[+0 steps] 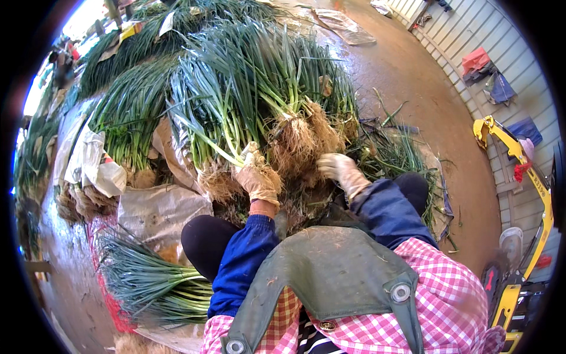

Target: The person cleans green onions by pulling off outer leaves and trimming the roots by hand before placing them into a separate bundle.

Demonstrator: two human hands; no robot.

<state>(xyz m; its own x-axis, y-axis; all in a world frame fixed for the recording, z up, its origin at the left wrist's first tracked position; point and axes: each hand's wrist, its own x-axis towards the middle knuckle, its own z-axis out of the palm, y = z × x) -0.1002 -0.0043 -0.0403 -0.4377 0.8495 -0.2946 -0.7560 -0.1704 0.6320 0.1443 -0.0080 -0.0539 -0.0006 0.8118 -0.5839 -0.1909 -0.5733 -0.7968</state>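
Observation:
In front of me stands a large heap of green onions [227, 76], leaves pointing away and pale hairy roots toward me. My left hand [257, 182], in a cream glove, is closed round a few green onion stalks [219, 152] just above their roots. My right hand [343, 171], gloved too, reaches against the right side of a thick root clump [300, 141]. Its fingers are stretched out, with nothing visibly gripped. Loose trimmings and soil lie between my knees, partly hidden by the hands.
A smaller bunch of green onions [153, 280] lies at lower left beside a pale sack [162, 212]. More heaps [132, 112] stand at far left. Leaf scraps [407, 153] spread by my right knee. A yellow metal arm [539, 189] rises near the corrugated wall [471, 35].

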